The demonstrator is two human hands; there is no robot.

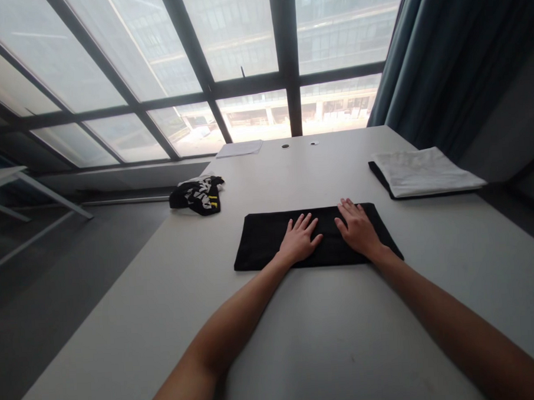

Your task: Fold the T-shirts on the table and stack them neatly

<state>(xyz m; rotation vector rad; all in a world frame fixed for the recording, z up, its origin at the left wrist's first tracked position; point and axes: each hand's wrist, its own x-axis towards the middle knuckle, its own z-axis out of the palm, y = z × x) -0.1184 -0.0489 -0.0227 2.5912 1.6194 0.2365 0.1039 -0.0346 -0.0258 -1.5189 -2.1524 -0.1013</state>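
Observation:
A black cloth (260, 238), folded into a flat rectangle, lies on the white table (326, 333) in front of me. My left hand (299, 238) rests flat on its middle, fingers stretched out. My right hand (357, 227) lies flat beside it on the right half of the cloth, fingers spread. Neither hand holds anything.
A crumpled black-and-white garment (198, 195) sits near the table's left edge. At the right edge lies a stack of folded cloths, white over black (423, 172). A sheet of paper (239, 148) is at the far edge by the large window. A dark curtain (446, 56) hangs at right.

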